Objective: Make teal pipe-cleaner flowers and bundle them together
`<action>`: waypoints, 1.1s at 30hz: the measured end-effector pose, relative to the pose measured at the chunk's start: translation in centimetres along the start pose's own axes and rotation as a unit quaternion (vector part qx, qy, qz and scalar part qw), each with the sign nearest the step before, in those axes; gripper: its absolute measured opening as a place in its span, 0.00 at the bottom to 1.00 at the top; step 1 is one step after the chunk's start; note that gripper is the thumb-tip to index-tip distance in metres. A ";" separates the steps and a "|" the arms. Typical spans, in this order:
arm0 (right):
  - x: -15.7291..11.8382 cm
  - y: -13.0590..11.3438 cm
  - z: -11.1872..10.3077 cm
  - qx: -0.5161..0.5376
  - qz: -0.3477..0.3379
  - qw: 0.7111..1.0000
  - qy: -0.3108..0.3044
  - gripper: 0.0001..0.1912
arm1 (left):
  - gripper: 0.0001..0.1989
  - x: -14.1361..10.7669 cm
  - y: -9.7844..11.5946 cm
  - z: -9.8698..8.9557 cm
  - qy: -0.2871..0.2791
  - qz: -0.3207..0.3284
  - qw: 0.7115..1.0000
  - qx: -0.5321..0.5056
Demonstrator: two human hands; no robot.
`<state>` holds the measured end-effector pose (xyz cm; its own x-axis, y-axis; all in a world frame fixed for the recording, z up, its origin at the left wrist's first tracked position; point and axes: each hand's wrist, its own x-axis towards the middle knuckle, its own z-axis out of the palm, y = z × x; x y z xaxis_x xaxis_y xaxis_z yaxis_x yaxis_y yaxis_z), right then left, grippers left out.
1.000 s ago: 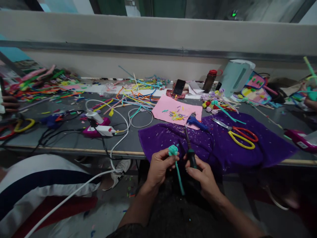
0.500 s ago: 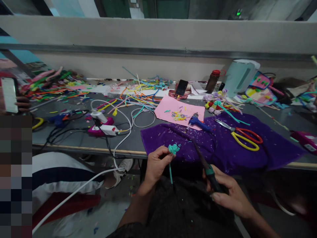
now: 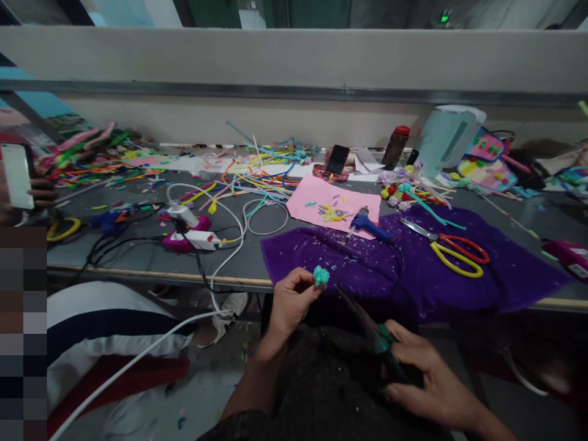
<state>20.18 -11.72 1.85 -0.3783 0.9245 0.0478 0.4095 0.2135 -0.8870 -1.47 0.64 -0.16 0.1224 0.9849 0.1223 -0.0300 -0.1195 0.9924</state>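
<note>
A small teal fuzzy flower (image 3: 321, 275) is pinched between the thumb and fingers of my left hand (image 3: 290, 301), in front of the purple cloth (image 3: 312, 248). My right hand (image 3: 425, 373) grips dark scissors with green-and-black handles (image 3: 383, 343); their blades point up and left toward the flower without touching it. On the cloth lie scissors with red and yellow handles (image 3: 454, 254). A blue glue gun (image 3: 372, 228) rests across the edge of a pink sheet (image 3: 307, 193) that bears small coloured scraps.
A power strip (image 3: 202, 241) with white cables sits left of centre. Coloured pipe cleaners (image 3: 257, 177), a phone (image 3: 337, 160), a brown bottle (image 3: 395, 147) and a pale green kettle (image 3: 448, 141) stand or lie toward the back. At far left, another person's hand (image 3: 43, 193) holds a phone.
The dark scissors have turned and their tips are lower and nearer the flower. The teal flower has turned in my left hand, and its stem no longer shows hanging below.
</note>
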 end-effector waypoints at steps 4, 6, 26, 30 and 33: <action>0.2 0.1 0.2 -0.025 0.003 1.000 0.006 0.05 | 0.07 0.1 -0.1 0.0 -0.009 0.000 1.000 0.002; 0.4 0.1 0.2 -0.034 0.002 0.999 0.009 0.06 | 0.07 0.2 -0.2 0.0 -0.016 0.003 1.000 0.005; 0.1 0.2 -0.1 -0.087 0.017 0.996 -0.001 0.05 | 0.06 -0.1 -0.8 0.3 -0.013 0.095 0.988 0.118; 0.1 0.1 -0.1 -0.092 0.017 0.996 0.002 0.06 | 0.05 -0.1 -0.7 0.3 -0.013 0.112 0.984 0.140; 0.0 0.1 -0.1 -0.095 0.019 0.995 0.000 0.06 | 0.03 -0.1 -0.7 0.3 -0.009 0.126 0.980 0.157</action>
<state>20.28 -11.64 1.81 -0.3587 0.9333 0.0162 0.5736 0.2341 -0.7850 -1.12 0.56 -0.88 0.1677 0.9174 0.3609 0.2448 -0.3933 0.8862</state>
